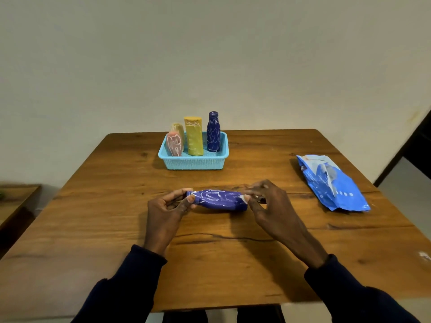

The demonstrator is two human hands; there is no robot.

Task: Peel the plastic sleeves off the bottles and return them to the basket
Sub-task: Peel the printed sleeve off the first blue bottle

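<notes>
The dark blue bottle (219, 199) lies sideways, low over the wooden table (210, 264), stretched between both hands; whether it touches the wood, hard to say. The left hand (166, 208) is clamped round the narrow neck end, bracing it. The right hand (268, 203) pinches at the base, where a pale sliver of sleeve edge (243, 199) shows. That looks like the start of the peel, with one hand anchoring and the other pulling. Behind them the light blue basket (193, 163) holds four upright bottles, sleeves on: pink (173, 144), peach (178, 129), yellow (194, 136) and another dark blue one (213, 132). Well to the right lies a crumpled blue plastic bag (331, 183), perhaps for the scraps.
</notes>
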